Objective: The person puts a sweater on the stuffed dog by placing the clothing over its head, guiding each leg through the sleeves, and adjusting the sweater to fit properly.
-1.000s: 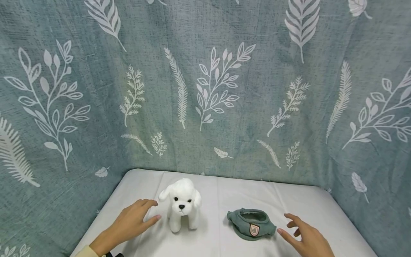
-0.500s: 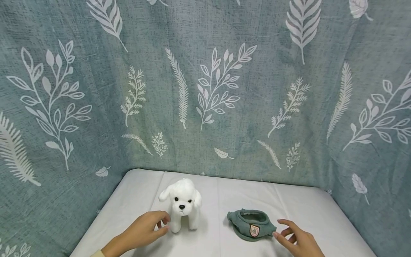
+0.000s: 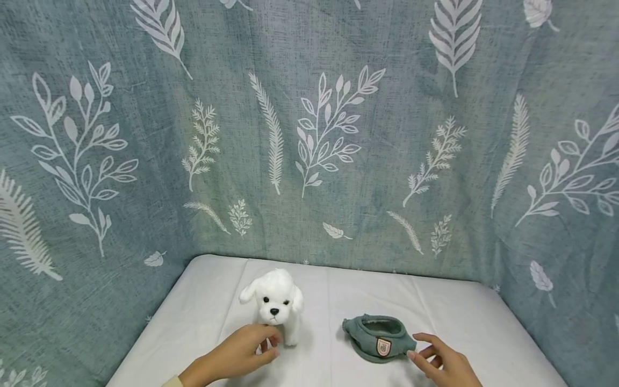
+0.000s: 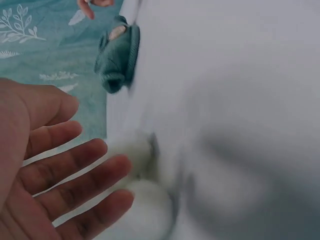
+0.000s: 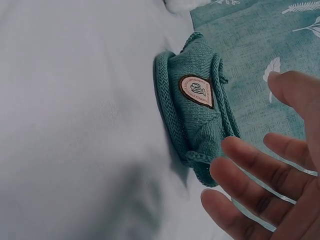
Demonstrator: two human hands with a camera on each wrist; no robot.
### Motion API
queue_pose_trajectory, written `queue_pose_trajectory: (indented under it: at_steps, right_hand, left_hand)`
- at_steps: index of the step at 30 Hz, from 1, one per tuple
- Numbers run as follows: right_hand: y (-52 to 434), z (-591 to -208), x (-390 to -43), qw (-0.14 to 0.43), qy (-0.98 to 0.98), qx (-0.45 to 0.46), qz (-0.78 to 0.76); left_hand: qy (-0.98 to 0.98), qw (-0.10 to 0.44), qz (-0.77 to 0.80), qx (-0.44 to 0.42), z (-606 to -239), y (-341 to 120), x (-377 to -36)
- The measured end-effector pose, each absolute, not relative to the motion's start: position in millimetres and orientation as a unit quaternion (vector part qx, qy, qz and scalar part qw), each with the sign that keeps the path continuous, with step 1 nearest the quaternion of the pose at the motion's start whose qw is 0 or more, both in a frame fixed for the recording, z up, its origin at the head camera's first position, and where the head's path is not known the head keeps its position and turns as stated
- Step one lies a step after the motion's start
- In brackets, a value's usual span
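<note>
Both hands closing in, nothing gripped yet.

The left hand (image 3: 237,356), fingers loosely spread, reaches the front legs of the white plush dog (image 3: 274,302) standing just beyond it; the right hand (image 3: 445,365), also released, hovers just beside the green knitted sweater (image 3: 379,337) on the white-covered desk (image 3: 464,317). Judged next: each hand must curl round its item.

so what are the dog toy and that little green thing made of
The white dog looks like soft plush, probably synthetic pile: fuzzy matte surface, with glossy black bead eyes and nose. The green garment looks knitted yarn: visible ribbed stitches and rolled edges. Its stitched badge may be leather or faux leather.
</note>
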State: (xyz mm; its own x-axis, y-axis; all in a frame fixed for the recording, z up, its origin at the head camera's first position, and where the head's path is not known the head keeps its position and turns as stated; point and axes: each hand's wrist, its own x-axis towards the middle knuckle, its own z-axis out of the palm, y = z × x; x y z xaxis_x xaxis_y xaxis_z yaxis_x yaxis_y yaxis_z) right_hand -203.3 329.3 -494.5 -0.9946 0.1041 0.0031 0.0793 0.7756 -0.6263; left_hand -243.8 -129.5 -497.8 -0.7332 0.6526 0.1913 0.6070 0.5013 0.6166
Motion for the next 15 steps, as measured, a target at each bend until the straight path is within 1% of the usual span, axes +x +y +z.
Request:
queue_pose_trajectory:
  at_steps: [10,15]
  right_hand:
    - [323,-500,-206,0.013,-0.930,-0.050,0.364]
    - [323,-500,-207,0.008,-0.924,-0.043,0.380]
  left_hand:
    - [0.836,0.001,0.335,0.434,-504,-93,-245]
    - [0.833,-0.007,0.320,0.451,-505,-76,-248]
